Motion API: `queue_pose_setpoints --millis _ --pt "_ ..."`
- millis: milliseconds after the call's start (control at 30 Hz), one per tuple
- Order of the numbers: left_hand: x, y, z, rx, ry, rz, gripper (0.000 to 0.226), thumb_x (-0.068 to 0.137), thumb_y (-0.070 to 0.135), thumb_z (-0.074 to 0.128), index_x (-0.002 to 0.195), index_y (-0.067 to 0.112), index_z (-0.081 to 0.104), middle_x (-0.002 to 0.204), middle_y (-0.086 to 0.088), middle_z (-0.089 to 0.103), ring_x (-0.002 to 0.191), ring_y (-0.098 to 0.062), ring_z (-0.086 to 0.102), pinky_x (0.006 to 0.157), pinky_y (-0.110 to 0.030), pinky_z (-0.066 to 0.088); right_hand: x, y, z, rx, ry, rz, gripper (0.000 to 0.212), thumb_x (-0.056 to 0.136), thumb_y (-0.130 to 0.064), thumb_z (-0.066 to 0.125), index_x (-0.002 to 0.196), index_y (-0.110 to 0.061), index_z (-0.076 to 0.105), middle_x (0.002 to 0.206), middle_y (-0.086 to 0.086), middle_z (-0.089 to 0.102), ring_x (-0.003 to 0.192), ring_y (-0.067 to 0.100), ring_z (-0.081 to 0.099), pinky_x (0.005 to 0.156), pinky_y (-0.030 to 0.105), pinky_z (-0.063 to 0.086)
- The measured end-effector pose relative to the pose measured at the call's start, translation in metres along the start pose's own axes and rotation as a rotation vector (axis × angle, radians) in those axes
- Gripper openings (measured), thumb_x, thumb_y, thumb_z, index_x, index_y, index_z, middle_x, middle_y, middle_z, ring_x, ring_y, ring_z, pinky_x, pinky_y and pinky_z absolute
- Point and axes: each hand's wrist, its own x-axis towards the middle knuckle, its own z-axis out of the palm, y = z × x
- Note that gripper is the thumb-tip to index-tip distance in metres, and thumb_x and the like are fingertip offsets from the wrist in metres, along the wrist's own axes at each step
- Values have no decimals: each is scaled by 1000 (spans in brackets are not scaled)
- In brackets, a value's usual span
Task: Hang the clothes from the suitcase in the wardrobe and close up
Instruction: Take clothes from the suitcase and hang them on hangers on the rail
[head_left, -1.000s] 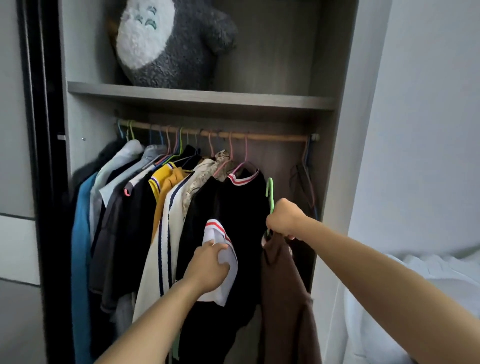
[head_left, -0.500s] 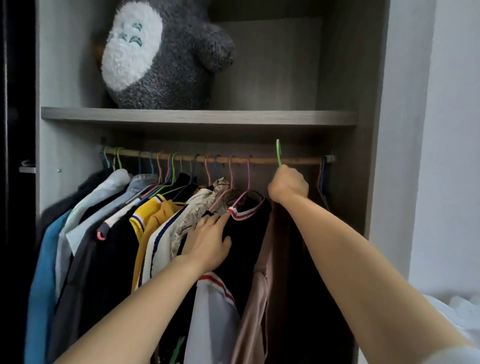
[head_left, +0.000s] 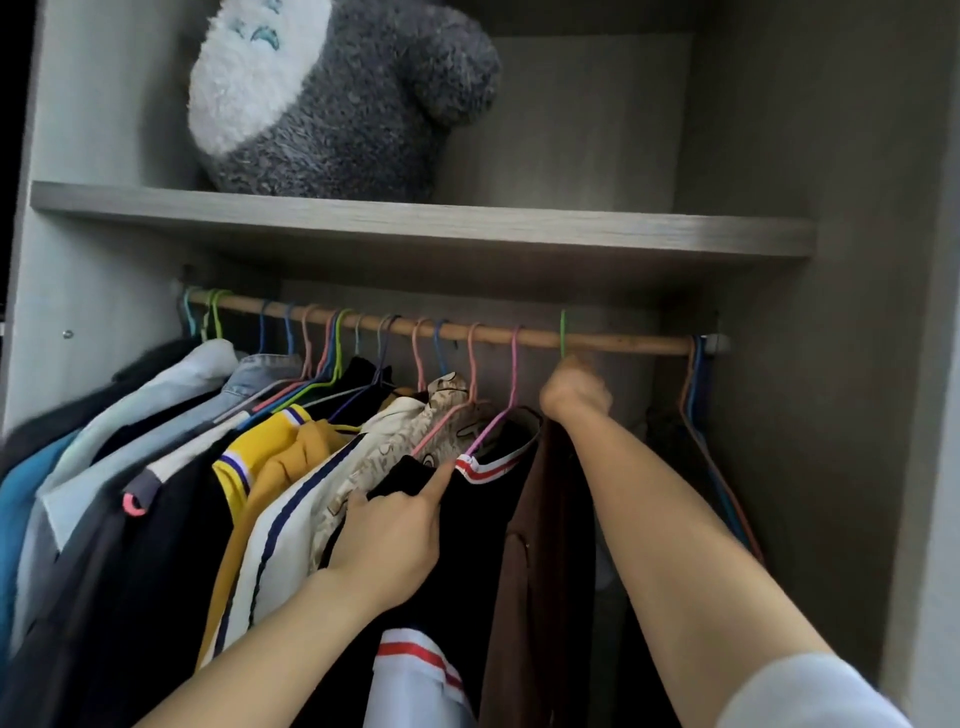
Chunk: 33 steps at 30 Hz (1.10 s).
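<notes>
— Where's the plush toy (head_left: 332, 98)?
— On the shelf (head_left: 571, 234), left side.
— And underneath?
— The rail (head_left: 623, 343). Clothes (head_left: 260, 467) crowd its left; bare hangers (head_left: 696, 395) hang at its right end.

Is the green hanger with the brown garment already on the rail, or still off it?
On, it seems: the hook of the green hanger crosses over the rail; the right hand grips it just below.
</notes>
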Motion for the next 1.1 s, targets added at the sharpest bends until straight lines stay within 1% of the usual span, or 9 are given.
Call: queue_pose_setpoints --millis 133,267,467,533,667,767,867,1033,1100 --pt "1 -3 -2 32 -1 -31 64 100 25 33 154 34 0 88 -5 68 84 -30 63 66 -37 32 -2 1 29 25 -68 -3 37 95 -19 56 130 -6 54 133 15 57 121 31 58 94 36 49" --pt "0 0 -5 68 -27 -53 65 99 23 35 154 32 1 88 -4 67 84 -29 63 67 -36 32 4 -11 31 106 -96 -14 35 94 -19 58 126 -3 57 129 18 60 119 33 59 94 38 49" --pt "-4 5 -3 50 -5 -65 61 101 25 32 155 31 2 80 -2 61 80 -26 62 63 -34 29 -9 -16 48 34 -84 -66 28 97 -20 51 120 -6 62 121 15 64 112 33 61 89 38 50" --pt "-5 5 -3 18 -7 -34 60 102 25 31 154 30 2 73 3 55 80 -25 62 68 -35 34 -14 -17 49 33 -19 -76 28 97 -20 51 119 -6 62 120 14 64 109 32 62 85 38 51" --pt "-21 -4 5 -92 52 21 54 102 28 27 153 32 11 63 12 46 81 -17 62 97 -36 36 -30 -17 52 89 198 -243 41 91 -19 58 128 -5 47 129 13 50 121 30 49 95 42 45" --pt "-59 -20 16 -201 133 -11 56 95 33 28 151 28 28 101 10 64 103 -11 56 98 -37 37 -57 -31 59 122 228 -468 34 87 -17 58 119 -10 51 123 9 48 118 27 43 97 42 40" --pt "-109 -41 22 -163 192 -21 50 92 26 35 142 26 39 130 9 53 118 -7 47 92 -30 38 -101 -53 70 243 186 -606 29 83 -15 60 111 -11 55 117 8 50 115 29 44 95 44 39" --pt "-228 -98 -1 -10 68 -283 50 81 14 54 131 20 50 129 -2 50 108 -24 53 81 -42 48 -224 -92 100 446 95 -820 25 74 -5 57 99 -4 59 102 14 55 96 36 50 74 43 40" --pt "-293 -125 -17 80 -29 -451 51 72 10 66 122 15 59 121 -10 55 99 -33 60 75 -45 51 -285 -105 115 476 -21 -859 26 74 -4 59 100 -4 60 104 13 55 96 35 49 76 41 38"
